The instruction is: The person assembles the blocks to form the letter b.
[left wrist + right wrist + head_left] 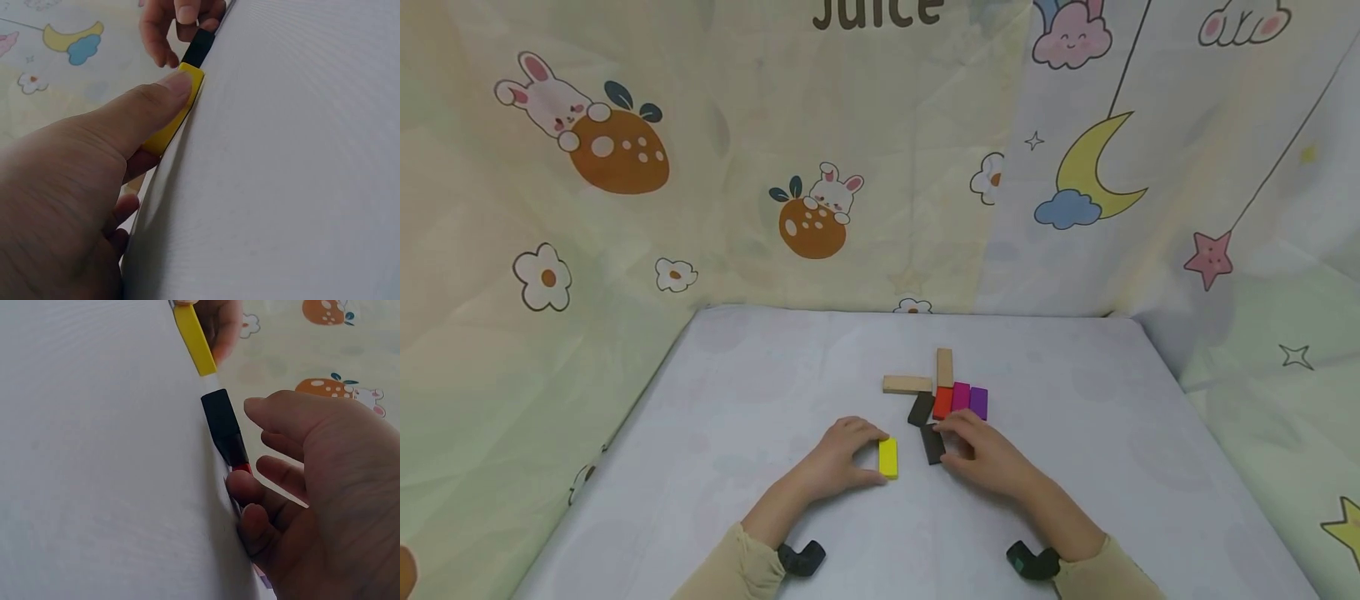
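Observation:
My left hand (838, 457) pinches a yellow block (888, 458) by its ends between thumb and fingers, on the white table. In the left wrist view the thumb lies on the yellow block (169, 134). My right hand (988, 454) is beside a black block (932, 447), its fingers loosely bent. The right wrist view shows a gap between the thumb and this black block (220, 412). A second black block (921, 408) lies just behind it. Red (943, 403), magenta (961, 395) and purple (978, 402) blocks stand side by side beyond the right hand.
Two plain wooden blocks lie farther back: one sideways (907, 384), the other pointing away (944, 367). A white cloth covers the table (737, 400). Behind it hangs a printed curtain (722, 167). Dark wrist devices (802, 558) are on both wrists.

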Action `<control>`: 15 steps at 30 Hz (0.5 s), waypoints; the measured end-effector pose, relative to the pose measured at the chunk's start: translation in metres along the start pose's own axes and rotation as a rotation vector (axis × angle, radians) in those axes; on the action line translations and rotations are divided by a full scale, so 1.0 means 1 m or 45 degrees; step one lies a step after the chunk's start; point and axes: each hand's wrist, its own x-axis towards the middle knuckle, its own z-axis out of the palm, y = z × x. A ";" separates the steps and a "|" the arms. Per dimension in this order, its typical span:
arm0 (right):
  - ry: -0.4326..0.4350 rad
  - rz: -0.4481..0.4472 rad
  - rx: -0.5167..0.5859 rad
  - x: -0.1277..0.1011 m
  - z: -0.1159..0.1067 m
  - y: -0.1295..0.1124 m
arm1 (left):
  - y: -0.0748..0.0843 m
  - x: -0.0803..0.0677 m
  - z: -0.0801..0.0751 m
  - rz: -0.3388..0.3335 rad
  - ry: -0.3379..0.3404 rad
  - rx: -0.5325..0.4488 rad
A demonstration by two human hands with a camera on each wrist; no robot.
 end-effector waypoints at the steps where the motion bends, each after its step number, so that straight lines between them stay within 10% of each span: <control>1: -0.007 -0.008 0.002 0.000 0.000 0.001 | 0.000 0.000 0.000 0.007 0.003 -0.001; 15: -0.119 -0.052 -0.130 0.001 -0.001 0.001 | -0.003 0.000 0.003 0.046 0.020 0.002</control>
